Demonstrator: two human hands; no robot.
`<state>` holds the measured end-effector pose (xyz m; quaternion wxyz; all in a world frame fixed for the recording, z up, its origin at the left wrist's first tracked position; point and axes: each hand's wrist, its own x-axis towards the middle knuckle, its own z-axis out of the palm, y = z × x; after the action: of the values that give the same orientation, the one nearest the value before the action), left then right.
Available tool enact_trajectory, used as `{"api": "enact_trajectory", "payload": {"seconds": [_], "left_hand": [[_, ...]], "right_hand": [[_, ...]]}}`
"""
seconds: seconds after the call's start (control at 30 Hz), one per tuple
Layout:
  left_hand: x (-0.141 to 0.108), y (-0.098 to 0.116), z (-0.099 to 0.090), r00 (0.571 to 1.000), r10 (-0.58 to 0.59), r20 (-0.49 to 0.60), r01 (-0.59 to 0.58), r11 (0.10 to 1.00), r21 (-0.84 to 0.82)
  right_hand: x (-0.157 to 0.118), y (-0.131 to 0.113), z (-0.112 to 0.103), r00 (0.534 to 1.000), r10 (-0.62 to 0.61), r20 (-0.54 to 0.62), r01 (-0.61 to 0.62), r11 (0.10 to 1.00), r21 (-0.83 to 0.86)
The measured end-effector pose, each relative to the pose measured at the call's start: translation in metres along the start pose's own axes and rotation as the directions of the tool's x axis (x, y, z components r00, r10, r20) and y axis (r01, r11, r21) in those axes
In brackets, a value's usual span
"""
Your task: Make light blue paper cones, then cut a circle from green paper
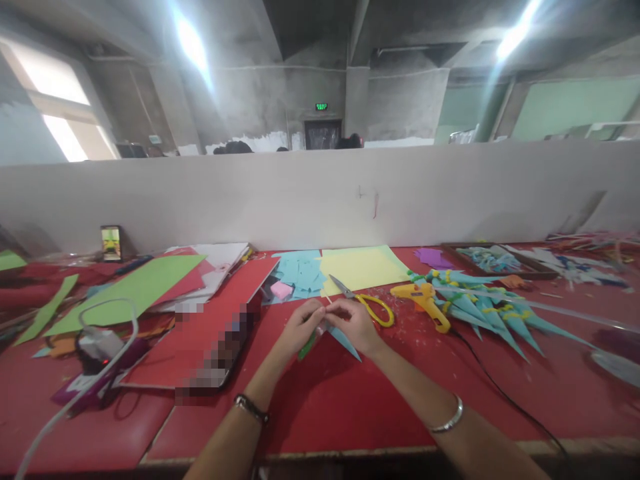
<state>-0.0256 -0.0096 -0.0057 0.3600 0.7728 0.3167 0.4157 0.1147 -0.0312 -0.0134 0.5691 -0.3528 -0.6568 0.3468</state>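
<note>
Over the red table, my left hand (304, 327) and my right hand (354, 325) meet with thumbs and fingertips pinched together. A thin pale strip (328, 298) sticks up between the fingertips; which hand grips it I cannot tell. Below my left palm shows a small green piece (307, 347), partly hidden by the fingers. A pointed light-blue paper piece (346, 343) pokes out beneath my right hand. Just beyond the hands lie scissors (367, 303) with yellow handles, their blades pointing away to the left. A yellow glue gun (424, 303) rests right of them.
Finished-looking blue paper cones with yellow trim (493, 313) are heaped at right, near a tray (530, 272). Behind the hands lie blue paper pieces (300, 273), a pink block (281, 291) and yellow sheets (367, 267). A power strip (95, 373) and green sheets (135, 293) occupy the left.
</note>
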Motion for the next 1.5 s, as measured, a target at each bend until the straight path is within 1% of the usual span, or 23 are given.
{"api": "enact_trajectory", "payload": {"seconds": [0.1, 0.2, 0.23, 0.27, 0.3, 0.33, 0.37, 0.43, 0.53, 0.57, 0.6, 0.67, 0.77, 0.8, 0.87, 0.93, 1.0, 1.1, 1.17, 1.3, 1.4, 1.5], "left_hand": [[0.000, 0.004, -0.003, 0.999, -0.039, 0.004, 0.039, 0.997, -0.074], [0.000, 0.006, -0.008, 0.995, -0.090, -0.048, 0.086, 0.993, -0.087], [0.000, 0.006, -0.010, 0.990, -0.111, -0.082, 0.108, 0.993, -0.045], [-0.001, 0.006, -0.012, 0.984, -0.130, -0.120, 0.138, 0.989, 0.055], [-0.001, 0.005, -0.015, 0.977, -0.143, -0.160, 0.173, 0.966, 0.191], [-0.001, 0.004, -0.017, 0.970, -0.140, -0.196, 0.202, 0.918, 0.341], [-0.002, 0.002, -0.019, 0.964, -0.135, -0.227, 0.232, 0.847, 0.478], [-0.004, -0.002, -0.021, 0.958, -0.139, -0.251, 0.277, 0.680, 0.679], [-0.007, -0.008, -0.020, 0.958, -0.160, -0.237, 0.284, 0.437, 0.853], [-0.008, -0.009, -0.019, 0.962, -0.150, -0.229, 0.270, 0.373, 0.888], [-0.008, -0.010, -0.017, 0.966, -0.129, -0.222, 0.254, 0.342, 0.905], [-0.007, -0.009, -0.013, 0.973, -0.075, -0.219, 0.231, 0.339, 0.912], [-0.005, -0.002, -0.003, 0.981, -0.026, -0.194, 0.188, 0.394, 0.900], [-0.005, 0.000, 0.001, 0.983, -0.034, -0.180, 0.179, 0.410, 0.895], [-0.004, 0.005, 0.010, 0.979, -0.103, -0.174, 0.201, 0.425, 0.883], [-0.003, 0.007, 0.018, 0.960, -0.196, -0.199, 0.266, 0.417, 0.869], [-0.003, 0.008, 0.023, 0.949, -0.240, -0.203, 0.289, 0.413, 0.864], [-0.003, 0.004, 0.028, 0.953, -0.245, -0.181, 0.276, 0.442, 0.854], [-0.002, 0.001, 0.029, 0.947, -0.262, -0.188, 0.294, 0.464, 0.836], [-0.001, -0.004, 0.030, 0.936, -0.288, -0.200, 0.325, 0.496, 0.805], [-0.001, -0.003, 0.032, 0.943, -0.278, -0.183, 0.309, 0.524, 0.794], [-0.002, -0.001, 0.034, 0.954, -0.258, -0.154, 0.279, 0.573, 0.770]], "right_hand": [[0.002, 0.000, 0.001, 0.998, 0.045, -0.040, -0.043, 0.998, 0.046], [0.007, 0.003, -0.006, 0.980, 0.116, -0.165, -0.094, 0.987, 0.132], [0.009, 0.005, -0.011, 0.966, 0.138, -0.217, -0.102, 0.981, 0.166], [0.011, 0.007, -0.015, 0.952, 0.152, -0.267, -0.102, 0.976, 0.193], [0.013, 0.008, -0.020, 0.938, 0.158, -0.308, -0.096, 0.973, 0.209], [0.014, 0.009, -0.025, 0.929, 0.157, -0.337, -0.087, 0.973, 0.214], [0.015, 0.011, -0.028, 0.923, 0.153, -0.353, -0.080, 0.974, 0.213], [0.016, 0.012, -0.031, 0.924, 0.150, -0.352, -0.081, 0.975, 0.205], [0.014, 0.012, -0.027, 0.939, 0.160, -0.304, -0.108, 0.978, 0.180], [0.013, 0.012, -0.025, 0.945, 0.164, -0.283, -0.120, 0.979, 0.166], [0.012, 0.012, -0.022, 0.951, 0.167, -0.259, -0.131, 0.980, 0.152], [0.011, 0.011, -0.019, 0.965, 0.169, -0.202, -0.147, 0.982, 0.123], [0.010, 0.012, -0.017, 0.977, 0.158, -0.144, -0.149, 0.986, 0.070], [0.010, 0.013, -0.017, 0.978, 0.150, -0.145, -0.144, 0.988, 0.049], [0.011, 0.016, -0.019, 0.978, 0.127, -0.163, -0.129, 0.992, -0.002], [0.012, 0.019, -0.022, 0.978, 0.084, -0.193, -0.099, 0.993, -0.068], [0.013, 0.022, -0.023, 0.975, 0.050, -0.216, -0.078, 0.990, -0.121], [0.014, 0.025, -0.024, 0.977, 0.064, -0.205, -0.088, 0.990, -0.111], [0.014, 0.026, -0.023, 0.979, 0.080, -0.186, -0.100, 0.990, -0.102], [0.014, 0.025, -0.023, 0.983, 0.096, -0.157, -0.120, 0.981, -0.150], [0.013, 0.024, -0.024, 0.988, 0.079, -0.134, -0.102, 0.979, -0.179], [0.012, 0.023, -0.024, 0.988, 0.056, -0.146, -0.081, 0.981, -0.175]]}}
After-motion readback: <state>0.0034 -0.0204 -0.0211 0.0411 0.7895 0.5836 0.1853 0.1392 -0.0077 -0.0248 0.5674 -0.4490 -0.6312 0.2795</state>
